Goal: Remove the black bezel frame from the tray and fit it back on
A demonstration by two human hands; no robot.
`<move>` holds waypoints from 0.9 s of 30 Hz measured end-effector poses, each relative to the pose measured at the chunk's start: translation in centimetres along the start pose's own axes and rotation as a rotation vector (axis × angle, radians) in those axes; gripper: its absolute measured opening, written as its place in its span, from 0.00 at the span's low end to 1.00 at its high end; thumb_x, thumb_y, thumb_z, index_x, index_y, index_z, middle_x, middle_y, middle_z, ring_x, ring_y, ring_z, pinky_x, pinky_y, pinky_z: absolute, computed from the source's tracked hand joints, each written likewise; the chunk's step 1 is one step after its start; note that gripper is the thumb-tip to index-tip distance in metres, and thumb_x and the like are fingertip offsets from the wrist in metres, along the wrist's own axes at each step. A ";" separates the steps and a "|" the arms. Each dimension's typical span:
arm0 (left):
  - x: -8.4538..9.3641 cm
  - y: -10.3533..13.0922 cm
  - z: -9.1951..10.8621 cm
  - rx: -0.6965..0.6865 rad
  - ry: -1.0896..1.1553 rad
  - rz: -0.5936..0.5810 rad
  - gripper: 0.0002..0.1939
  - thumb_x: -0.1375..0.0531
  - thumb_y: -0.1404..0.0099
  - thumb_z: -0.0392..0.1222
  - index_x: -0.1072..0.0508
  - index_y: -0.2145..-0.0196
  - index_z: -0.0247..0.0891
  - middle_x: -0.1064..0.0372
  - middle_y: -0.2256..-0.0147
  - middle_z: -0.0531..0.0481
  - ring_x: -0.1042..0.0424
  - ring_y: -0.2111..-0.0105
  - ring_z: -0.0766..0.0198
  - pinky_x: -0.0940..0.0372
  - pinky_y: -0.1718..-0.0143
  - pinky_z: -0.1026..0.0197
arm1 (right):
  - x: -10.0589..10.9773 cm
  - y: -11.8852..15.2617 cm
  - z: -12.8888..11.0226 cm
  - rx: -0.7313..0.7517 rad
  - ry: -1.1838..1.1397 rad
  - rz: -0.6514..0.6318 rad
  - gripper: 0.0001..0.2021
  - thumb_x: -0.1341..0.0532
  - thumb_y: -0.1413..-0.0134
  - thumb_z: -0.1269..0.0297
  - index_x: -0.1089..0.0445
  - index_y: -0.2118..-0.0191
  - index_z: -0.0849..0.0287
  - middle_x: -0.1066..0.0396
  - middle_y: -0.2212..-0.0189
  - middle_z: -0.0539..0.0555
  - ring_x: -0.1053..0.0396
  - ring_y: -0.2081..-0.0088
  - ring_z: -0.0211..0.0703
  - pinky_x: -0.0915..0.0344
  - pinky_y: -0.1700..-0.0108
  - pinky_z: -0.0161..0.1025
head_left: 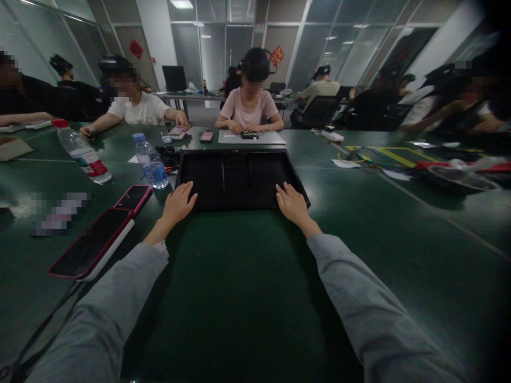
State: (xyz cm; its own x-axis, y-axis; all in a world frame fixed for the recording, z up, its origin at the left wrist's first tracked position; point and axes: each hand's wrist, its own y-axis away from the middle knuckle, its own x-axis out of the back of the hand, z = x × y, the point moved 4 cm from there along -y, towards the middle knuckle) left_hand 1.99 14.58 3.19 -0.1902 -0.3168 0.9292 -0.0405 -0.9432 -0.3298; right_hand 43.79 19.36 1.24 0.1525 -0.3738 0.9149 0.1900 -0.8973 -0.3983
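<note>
A shallow black rectangular tray-like panel (pixel 236 201) with a raised rim lies on the green table in front of me. Two thin upright lines run down its inside, and small light lettering marks its far rim. My left hand (pixel 178 202) rests at its near left corner, fingers extended and slightly apart. At the near right corner lies my right hand (pixel 293 203), palm down with its fingers stretched out. Neither hand is wrapped round anything. Both forearms are in grey sleeves.
Left of the panel stand a blue-capped water bottle (pixel 150 162) and a red-capped bottle (pixel 83 154). Phones with red edges (pixel 93 242) lie nearer me, with a dark strap below. A bowl (pixel 459 178) and yellow cords (pixel 383 154) are on the right. A person (pixel 251 101) sits opposite.
</note>
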 end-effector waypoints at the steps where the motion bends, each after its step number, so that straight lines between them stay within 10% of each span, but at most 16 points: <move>1: 0.1 0.0 0.0 0.015 0.013 0.005 0.34 0.54 0.23 0.54 0.47 0.26 0.37 0.42 0.30 0.36 0.42 0.30 0.49 0.41 0.35 0.44 | 0.0 0.0 0.0 0.001 -0.015 0.003 0.29 0.59 0.26 0.56 0.38 0.29 0.58 0.43 0.29 0.63 0.45 0.29 0.57 0.40 0.34 0.58; 7: 1.0 0.2 0.7 0.037 0.045 0.094 0.38 0.50 0.25 0.54 0.52 0.25 0.34 0.56 0.26 0.34 0.50 0.27 0.47 0.48 0.31 0.42 | 1.1 0.4 -0.4 -0.030 -0.041 0.167 0.35 0.55 0.29 0.52 0.57 0.22 0.59 0.60 0.24 0.64 0.62 0.24 0.61 0.50 0.30 0.65; 10: 0.8 0.3 0.7 0.022 0.046 0.038 0.32 0.51 0.24 0.52 0.41 0.28 0.39 0.47 0.28 0.39 0.48 0.28 0.50 0.47 0.31 0.42 | 1.0 0.3 -0.5 -0.008 -0.060 0.127 0.35 0.57 0.28 0.53 0.62 0.22 0.61 0.53 0.26 0.66 0.53 0.26 0.60 0.45 0.32 0.63; 20: 0.2 0.1 0.2 0.018 0.039 0.007 0.28 0.52 0.24 0.51 0.34 0.32 0.40 0.44 0.29 0.42 0.45 0.29 0.50 0.40 0.34 0.41 | 0.2 -0.1 0.2 -0.012 -0.068 0.042 0.36 0.58 0.28 0.54 0.61 0.23 0.70 0.37 0.34 0.71 0.40 0.32 0.59 0.36 0.37 0.58; 27: 0.7 0.4 0.8 0.027 0.051 0.064 0.30 0.53 0.24 0.48 0.40 0.28 0.40 0.46 0.28 0.41 0.47 0.28 0.51 0.49 0.30 0.40 | 0.5 0.1 -0.1 0.016 -0.069 0.094 0.33 0.56 0.28 0.54 0.54 0.23 0.59 0.59 0.24 0.63 0.58 0.25 0.58 0.47 0.30 0.62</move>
State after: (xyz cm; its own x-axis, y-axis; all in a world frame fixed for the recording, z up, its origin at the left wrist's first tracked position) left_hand 2.60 13.91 3.81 -0.2418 -0.3716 0.8964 -0.0006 -0.9237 -0.3831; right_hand 43.82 19.06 1.64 0.2371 -0.4386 0.8668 0.1867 -0.8551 -0.4837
